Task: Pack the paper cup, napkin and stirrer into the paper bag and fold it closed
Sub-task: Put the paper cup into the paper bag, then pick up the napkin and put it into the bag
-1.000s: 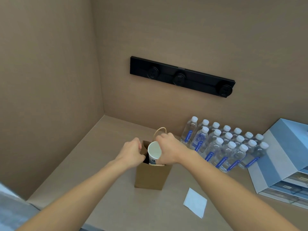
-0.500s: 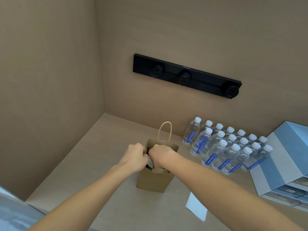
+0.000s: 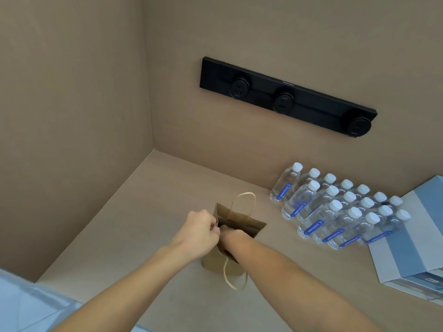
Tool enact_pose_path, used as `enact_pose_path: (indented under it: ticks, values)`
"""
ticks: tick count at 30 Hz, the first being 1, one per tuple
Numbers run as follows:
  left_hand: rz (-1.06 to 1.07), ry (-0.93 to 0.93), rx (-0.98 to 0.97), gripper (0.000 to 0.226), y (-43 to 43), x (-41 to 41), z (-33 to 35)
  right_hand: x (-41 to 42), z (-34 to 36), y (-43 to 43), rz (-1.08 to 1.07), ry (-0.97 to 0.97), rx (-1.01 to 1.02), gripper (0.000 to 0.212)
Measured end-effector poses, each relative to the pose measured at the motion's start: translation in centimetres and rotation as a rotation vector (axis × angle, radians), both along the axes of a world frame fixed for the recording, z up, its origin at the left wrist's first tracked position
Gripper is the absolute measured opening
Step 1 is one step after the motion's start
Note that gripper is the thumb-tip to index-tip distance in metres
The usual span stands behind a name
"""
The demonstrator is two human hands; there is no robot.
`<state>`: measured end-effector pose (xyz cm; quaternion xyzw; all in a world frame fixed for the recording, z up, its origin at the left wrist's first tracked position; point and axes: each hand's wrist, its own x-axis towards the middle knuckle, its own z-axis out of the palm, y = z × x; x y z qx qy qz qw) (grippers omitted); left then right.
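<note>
A brown paper bag [image 3: 242, 221] stands open on the beige counter [image 3: 148, 236], one twine handle upright at the back and one hanging down the front. My left hand [image 3: 199, 232] pinches the bag's left rim and holds it apart. My right hand [image 3: 230, 236] is pushed down inside the bag to the wrist, so its fingers are hidden. The paper cup is out of sight inside the bag. No napkin or stirrer shows in this view; my right forearm covers the counter to the bag's right.
Several small water bottles [image 3: 335, 212] with white caps stand in rows right of the bag. A blue and white box [image 3: 412, 236] lies at the far right. A black socket strip [image 3: 285, 97] is on the back wall. A side wall closes the left.
My right hand has gone down into the bag with the white cup, which was visible at the opening one second ago. The white napkin on the counter no longer shows.
</note>
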<state>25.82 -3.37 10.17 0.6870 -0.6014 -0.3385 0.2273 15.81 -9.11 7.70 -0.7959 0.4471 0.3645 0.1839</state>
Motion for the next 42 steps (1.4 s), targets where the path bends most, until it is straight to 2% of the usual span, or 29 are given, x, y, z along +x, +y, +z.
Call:
enact_pose_path:
  ticks: [1, 5, 9, 11, 13, 14, 17, 19, 21, 22, 25, 28, 30, 34, 37, 42]
  values:
    - [0.002, 0.008, -0.009, 0.028, 0.0, 0.0, -0.1, -0.3, -0.1, -0.1, -0.053, -0.021, 0.003, 0.022]
    - [-0.004, 0.02, -0.054, 0.029, 0.1, -0.2, 0.0, -1.1, 0.3, -0.4, -0.019, -0.026, -0.027, 0.039]
    - [-0.001, -0.001, -0.085, 0.035, 0.2, -0.1, 0.2, -1.8, 2.9, 0.1, -0.063, -0.074, 0.067, 0.015]
    - [-0.024, -0.011, -0.132, 0.043, 0.6, 0.2, 0.2, -3.0, 5.7, 0.5, -0.066, -0.189, 0.032, 0.017]
    - [-0.05, 0.039, -0.146, 0.055, 1.3, 0.5, -0.2, -5.2, 8.5, 1.1, -0.117, -0.417, 0.012, 0.022]
    - [-0.053, 0.074, -0.14, 0.06, 1.6, 0.7, -0.7, -6.6, 9.8, 1.5, -0.203, -0.601, 0.058, 0.024]
    - [0.007, 0.21, -0.11, 0.065, 2.4, 0.9, -2.8, -12.4, 12.7, 2.7, -0.62, -1.169, 0.267, 0.018]
    - [0.125, 0.375, -0.097, 0.061, 2.7, 0.7, -5.1, -16.8, 12.0, 2.9, -0.817, -1.304, 0.155, 0.015]
    - [0.295, 0.48, -0.11, 0.055, 3.0, 0.4, -7.9, -20.8, 8.9, 3.0, -1.004, -1.226, -0.022, 0.016]
    - [0.345, 0.418, -0.116, 0.051, 3.2, 0.3, -9.6, -22.5, 6.7, 3.2, -1.092, -1.149, -0.078, 0.015]
    - [0.357, 0.011, -0.026, 0.036, 4.3, 0.4, -15.2, -26.1, -0.9, 4.6, -1.242, -0.931, -0.134, 0.026]
    - [0.304, -0.306, 0.119, 0.049, 6.2, 0.6, -19.5, -27.2, -7.5, 6.2, -1.222, -0.788, -0.218, 0.023]
    - [0.254, -0.425, 0.13, 0.059, 7.0, 0.3, -21.3, -27.0, -10.5, 6.9, -1.177, -0.735, -0.316, 0.025]
    - [0.24, -0.51, 0.05, 0.069, 7.8, -0.2, -22.8, -25.7, -13.4, 6.8, -0.929, -0.534, -0.438, 0.043]
    - [0.259, -0.532, 0.014, 0.07, 7.9, 0.0, -23.6, -25.2, -14.9, 6.2, -0.92, -0.366, -0.432, 0.055]
    - [0.268, -0.532, 0.009, 0.067, 7.9, 0.2, -24.3, -24.9, -15.0, 5.7, -0.965, -0.288, -0.358, 0.03]
